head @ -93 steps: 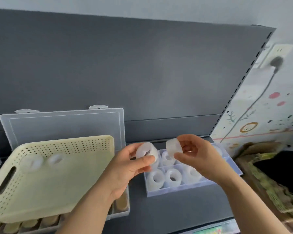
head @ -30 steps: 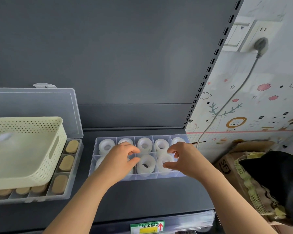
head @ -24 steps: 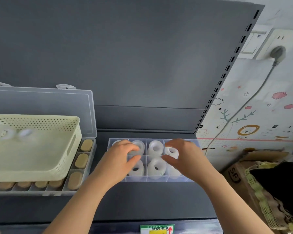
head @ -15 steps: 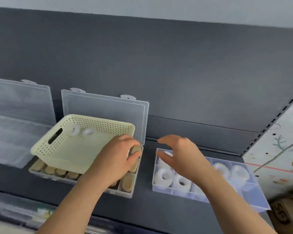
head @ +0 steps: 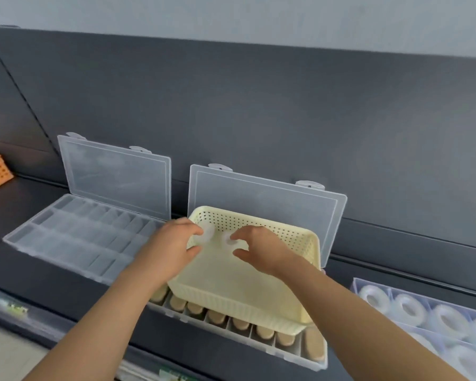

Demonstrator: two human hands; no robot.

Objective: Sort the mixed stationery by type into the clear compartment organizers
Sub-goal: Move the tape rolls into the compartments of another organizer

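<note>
Left hand (head: 173,244): finger and thumb curled round left roll (head: 209,232).
Right hand (head: 260,250): finger and thumb curled round right roll (head: 227,241).
Both rolls: inside basket (head: 259,314).
Basket: sits on mid organizer (head: 272,199), over brown pieces (head: 264,331).
Right organizer (head: 355,283): holds more rolls (head: 404,307).
Left organizer (head: 66,237): lid up.

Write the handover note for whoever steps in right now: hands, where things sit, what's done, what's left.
Left hand: pinches the left tape roll inside the yellow basket.
Right hand: fingers curled at the right tape roll; grip unclear.
The basket rests on the middle organizer, which holds tan pieces.
Done: the right organizer holds many tape rolls.
Left: move these two rolls there. The left organizer stands open.
</note>
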